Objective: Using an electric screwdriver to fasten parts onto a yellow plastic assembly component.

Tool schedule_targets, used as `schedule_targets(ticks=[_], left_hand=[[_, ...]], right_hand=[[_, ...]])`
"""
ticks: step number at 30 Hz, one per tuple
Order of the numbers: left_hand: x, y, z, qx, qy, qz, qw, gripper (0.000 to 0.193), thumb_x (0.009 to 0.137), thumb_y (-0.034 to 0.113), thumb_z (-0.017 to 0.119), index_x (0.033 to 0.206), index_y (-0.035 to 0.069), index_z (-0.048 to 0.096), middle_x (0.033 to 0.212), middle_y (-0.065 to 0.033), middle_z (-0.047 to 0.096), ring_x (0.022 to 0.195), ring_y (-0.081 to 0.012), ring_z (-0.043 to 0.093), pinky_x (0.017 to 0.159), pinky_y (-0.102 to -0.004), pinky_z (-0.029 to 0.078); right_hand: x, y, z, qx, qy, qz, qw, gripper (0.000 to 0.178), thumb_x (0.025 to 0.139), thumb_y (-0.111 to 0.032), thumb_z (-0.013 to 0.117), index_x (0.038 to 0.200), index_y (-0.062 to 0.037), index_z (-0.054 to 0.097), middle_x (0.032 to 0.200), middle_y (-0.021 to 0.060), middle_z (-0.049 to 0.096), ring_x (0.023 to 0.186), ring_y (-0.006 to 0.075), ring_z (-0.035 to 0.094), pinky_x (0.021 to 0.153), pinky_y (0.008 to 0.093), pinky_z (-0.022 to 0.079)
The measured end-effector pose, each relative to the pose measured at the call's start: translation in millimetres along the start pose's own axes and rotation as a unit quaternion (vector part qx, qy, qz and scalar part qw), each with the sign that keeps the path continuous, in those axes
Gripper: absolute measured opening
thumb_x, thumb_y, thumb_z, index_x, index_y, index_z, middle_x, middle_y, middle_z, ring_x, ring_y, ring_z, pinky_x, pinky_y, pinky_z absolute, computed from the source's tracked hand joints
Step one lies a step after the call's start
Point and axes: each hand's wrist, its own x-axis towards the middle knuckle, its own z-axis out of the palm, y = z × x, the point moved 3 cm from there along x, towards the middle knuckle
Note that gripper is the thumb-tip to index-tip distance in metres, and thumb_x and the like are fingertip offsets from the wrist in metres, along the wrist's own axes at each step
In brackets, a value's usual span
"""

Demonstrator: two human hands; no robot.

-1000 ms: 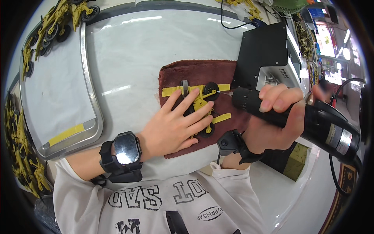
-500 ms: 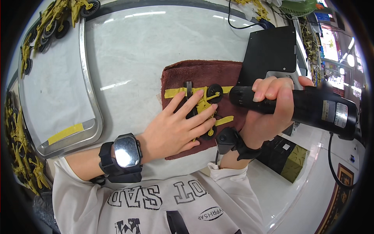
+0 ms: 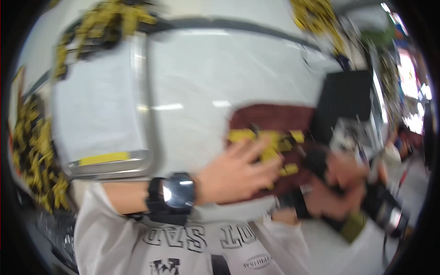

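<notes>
Everything is smeared by motion. My left hand (image 3: 240, 172) lies palm down with its fingers spread over a yellow toy motorcycle (image 3: 271, 153), covering part of it. Beneath the toy is a dark red cloth (image 3: 270, 117) with yellow tape strips on it. To the right, my right hand (image 3: 339, 176) is closed round a black corded power tool (image 3: 385, 208) that looks like a heat gun. The tool slants, with one end near the cloth's right edge and the other toward the lower right. A dark watch sits on my left wrist, a black strap on my right.
A metal tray (image 3: 107, 173) with a white lining stands at left. Yellow and black toy parts are heaped at far left (image 3: 36, 156), behind the tray (image 3: 105, 23) and at the back right (image 3: 318, 20). A black box (image 3: 346, 98) stands beyond the cloth.
The whole view has shifted, so the table sits further right and lower. My right hand has lowered the tool and tilted its rear end down. My left hand stays on the motorcycle.
</notes>
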Motion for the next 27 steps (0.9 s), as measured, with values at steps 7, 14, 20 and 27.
schedule_targets(ticks=[7, 14, 20, 27], left_hand=[[-12, 5, 0, -0.076, 0.1, 0.015, 0.992, 0.043, 0.069, 0.028, 0.069, 0.106, 0.013, 0.055, 0.128, -0.0053, 0.046, 0.126, -0.0376, 0.033, 0.094, -0.048, 0.032], [-1, 10, -39, -0.319, 0.161, -0.014, 0.934, 0.035, 0.065, 0.016, 0.069, 0.097, 0.006, 0.058, 0.108, -0.0098, 0.06, 0.107, -0.0272, 0.049, 0.085, -0.035, 0.044], [-44, -7, -93, -0.743, 0.303, -0.243, 0.544, 0.015, 0.091, 0.019, 0.055, 0.086, 0.005, 0.056, 0.075, -0.0062, 0.061, 0.071, -0.015, 0.063, 0.06, -0.0213, 0.051], [-148, 33, -159, -0.039, 0.447, -0.285, 0.847, 0.073, 0.075, 0.038, 0.073, 0.13, 0.003, 0.041, 0.125, -0.0142, 0.048, 0.113, -0.0234, 0.049, 0.093, -0.036, 0.04]], right_hand=[[1, -69, -80, 0.204, 0.07, -0.154, 0.964, 0.022, 0.089, -0.026, 0.052, 0.097, -0.006, 0.055, 0.065, 0.001, 0.039, 0.056, 0.0148, 0.042, 0.058, 0.0303, 0.037], [-27, -9, -36, 0.046, 0.0, 0.013, 0.999, 0.048, 0.087, -0.005, 0.05, 0.128, 0.0074, 0.03, 0.067, 0.003, 0.04, 0.06, 0.013, 0.041, 0.064, 0.0282, 0.038], [-25, 1, -53, 0.089, -0.013, -0.028, 0.996, 0.021, 0.087, -0.013, 0.052, 0.101, 0.0011, 0.046, 0.07, 0.0047, 0.045, 0.059, 0.0152, 0.044, 0.061, 0.0287, 0.039], [-28, 16, -71, 0.093, 0.047, -0.03, 0.994, 0.035, 0.087, -0.013, 0.049, 0.116, 0.0044, 0.041, 0.065, 0.0038, 0.038, 0.06, 0.014, 0.04, 0.063, 0.0302, 0.037]])
